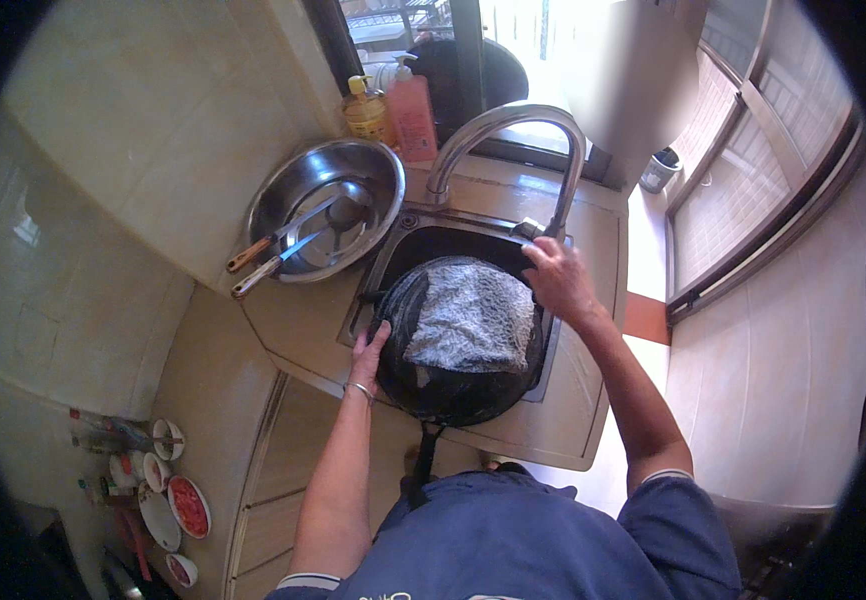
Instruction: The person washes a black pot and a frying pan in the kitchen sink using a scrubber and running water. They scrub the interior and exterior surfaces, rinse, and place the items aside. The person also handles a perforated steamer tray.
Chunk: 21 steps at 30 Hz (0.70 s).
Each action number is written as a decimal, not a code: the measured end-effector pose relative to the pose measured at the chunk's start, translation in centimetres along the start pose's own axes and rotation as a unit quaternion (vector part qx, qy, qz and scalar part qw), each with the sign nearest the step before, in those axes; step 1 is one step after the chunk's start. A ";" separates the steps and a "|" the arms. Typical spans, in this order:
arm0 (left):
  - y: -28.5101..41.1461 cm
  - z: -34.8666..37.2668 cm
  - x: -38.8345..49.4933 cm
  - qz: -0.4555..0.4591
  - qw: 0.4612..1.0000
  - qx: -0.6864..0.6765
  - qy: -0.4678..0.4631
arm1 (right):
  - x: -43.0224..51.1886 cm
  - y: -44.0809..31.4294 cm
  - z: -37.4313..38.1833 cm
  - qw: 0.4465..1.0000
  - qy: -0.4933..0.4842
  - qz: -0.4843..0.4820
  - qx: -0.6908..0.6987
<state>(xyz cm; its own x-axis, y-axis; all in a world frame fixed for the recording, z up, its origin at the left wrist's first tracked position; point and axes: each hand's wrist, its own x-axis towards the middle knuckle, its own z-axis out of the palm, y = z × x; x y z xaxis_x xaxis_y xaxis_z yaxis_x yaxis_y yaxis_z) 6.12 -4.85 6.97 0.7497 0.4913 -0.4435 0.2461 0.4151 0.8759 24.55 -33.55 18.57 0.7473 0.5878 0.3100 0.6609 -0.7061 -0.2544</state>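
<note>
A black frying pan (448,397) lies across the sink, its long handle pointing towards my body. Whether its inside or its underside faces up, I cannot tell. Spread over the pan is a wrinkled grey cloth (474,315). My left hand (369,356) grips the pan's left rim, thumb on top and fingers hidden below. At the sink's far right, my right hand (559,277) has curled fingers just by the spout end of a chrome gooseneck tap (572,150); contact with it is unclear. No water stream is visible.
Left of the sink (384,274), a steel basin (260,202) holds a ladle and another long-handled utensil. Behind it stand a yellow bottle (365,116) and a pink pump bottle (412,120). Several bowls and plates, including a dish of red food (189,508), sit on the lower-left counter.
</note>
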 end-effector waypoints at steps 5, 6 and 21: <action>-0.3 0.4 -0.1 0.050 0.993 0.081 0.066 | -5.1 -4.9 3.8 0.983 0.011 -0.155 0.098; -0.6 0.6 -0.3 0.058 0.994 0.069 0.068 | -5.8 -6.0 4.3 0.982 -0.053 -0.155 0.095; -0.8 0.9 0.4 0.033 0.997 0.026 0.072 | 3.6 -5.2 9.7 0.982 -0.142 0.021 0.122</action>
<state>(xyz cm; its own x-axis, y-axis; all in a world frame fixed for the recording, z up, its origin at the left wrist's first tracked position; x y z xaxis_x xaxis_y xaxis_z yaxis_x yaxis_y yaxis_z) 6.75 -5.72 6.24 0.6698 0.6230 -0.4041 0.2333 0.3401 0.9110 24.52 -23.95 12.13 0.7399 0.6718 0.0351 0.6005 -0.6361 -0.4845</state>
